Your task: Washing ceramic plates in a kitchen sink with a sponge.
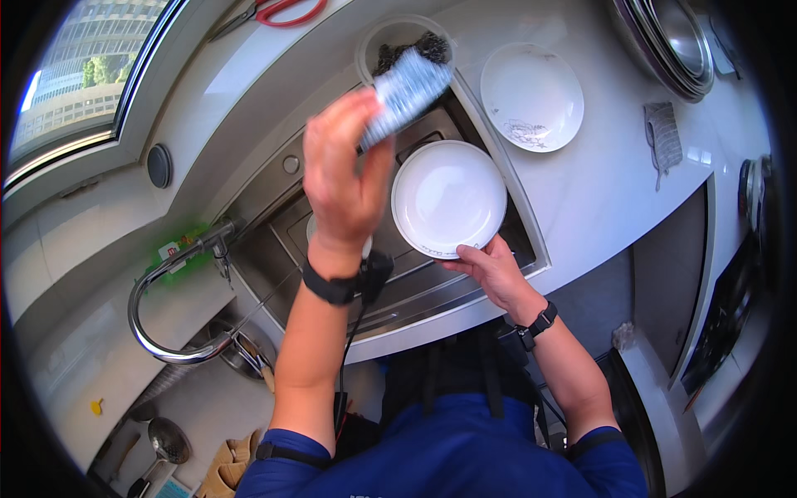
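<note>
My left hand point(345, 168) pinches a blue-and-white cloth point(405, 93), blurred by motion, raised over the far side of the stainless steel sink point(405, 280). My right hand point(492, 271) grips the near rim of a white plate point(448, 193), thumb on top, above the basin. Small dark print runs along this plate's near edge. On the counter right of the sink lies another white plate point(532, 96) with a grey floral pattern. Part of a white dish shows in the sink behind my left wrist.
A round tub point(367, 43) with dark contents stands past the cloth. The curved chrome faucet point(168, 355) arches at left. Red-handled scissors point(289, 11) lie by the window. Stacked metal bowls point(682, 50) and a grey cloth point(662, 134) are at right; a skimmer point(167, 439) lies lower left.
</note>
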`<act>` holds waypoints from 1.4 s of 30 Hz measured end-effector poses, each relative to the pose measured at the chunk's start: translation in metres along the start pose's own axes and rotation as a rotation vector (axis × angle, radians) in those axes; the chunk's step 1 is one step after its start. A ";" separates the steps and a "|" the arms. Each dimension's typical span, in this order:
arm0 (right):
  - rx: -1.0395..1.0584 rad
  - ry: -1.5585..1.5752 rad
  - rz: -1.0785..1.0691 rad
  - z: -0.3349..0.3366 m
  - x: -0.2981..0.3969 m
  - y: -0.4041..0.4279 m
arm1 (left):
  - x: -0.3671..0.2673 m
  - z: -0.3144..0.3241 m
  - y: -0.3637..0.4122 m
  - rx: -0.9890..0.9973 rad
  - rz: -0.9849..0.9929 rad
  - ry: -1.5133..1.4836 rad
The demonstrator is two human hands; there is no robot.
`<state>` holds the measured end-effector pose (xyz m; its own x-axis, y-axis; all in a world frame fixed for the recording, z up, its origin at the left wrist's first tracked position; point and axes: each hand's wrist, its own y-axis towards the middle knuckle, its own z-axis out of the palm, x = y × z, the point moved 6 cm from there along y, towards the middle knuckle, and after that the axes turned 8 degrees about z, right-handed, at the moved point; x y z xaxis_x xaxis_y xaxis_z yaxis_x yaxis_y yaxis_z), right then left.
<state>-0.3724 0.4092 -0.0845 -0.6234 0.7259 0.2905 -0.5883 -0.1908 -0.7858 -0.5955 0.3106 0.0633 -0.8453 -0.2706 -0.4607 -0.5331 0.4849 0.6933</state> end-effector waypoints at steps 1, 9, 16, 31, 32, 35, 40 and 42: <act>-0.009 -0.019 -0.016 0.001 0.000 0.001 | -0.008 -0.003 -0.015 0.062 -0.042 -0.029; -0.023 -0.087 0.020 0.028 -0.025 0.015 | -0.049 0.022 -0.148 0.453 -0.563 -0.260; 0.023 -0.189 0.057 0.040 -0.050 0.020 | 0.012 0.012 -0.164 0.423 -0.439 0.047; -0.115 -0.268 -0.115 0.047 -0.062 0.025 | 0.011 -0.044 -0.203 0.261 -0.706 0.225; -0.124 -0.249 -0.135 0.049 -0.063 0.024 | 0.011 -0.041 -0.208 0.262 -0.708 0.225; -0.139 -0.207 -0.182 0.057 -0.065 0.026 | 0.017 -0.031 -0.246 0.036 -0.860 0.060; -0.201 -0.328 -0.286 0.043 -0.068 0.036 | -0.024 0.011 -0.296 -0.435 -1.839 -0.772; -0.223 -0.481 -0.299 0.033 -0.062 0.029 | -0.010 0.007 -0.301 -0.439 -1.759 -0.626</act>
<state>-0.3676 0.3368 -0.1078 -0.6412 0.3366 0.6896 -0.6842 0.1560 -0.7124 -0.4264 0.1728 -0.1451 0.6554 0.1924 -0.7303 -0.7020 -0.2013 -0.6831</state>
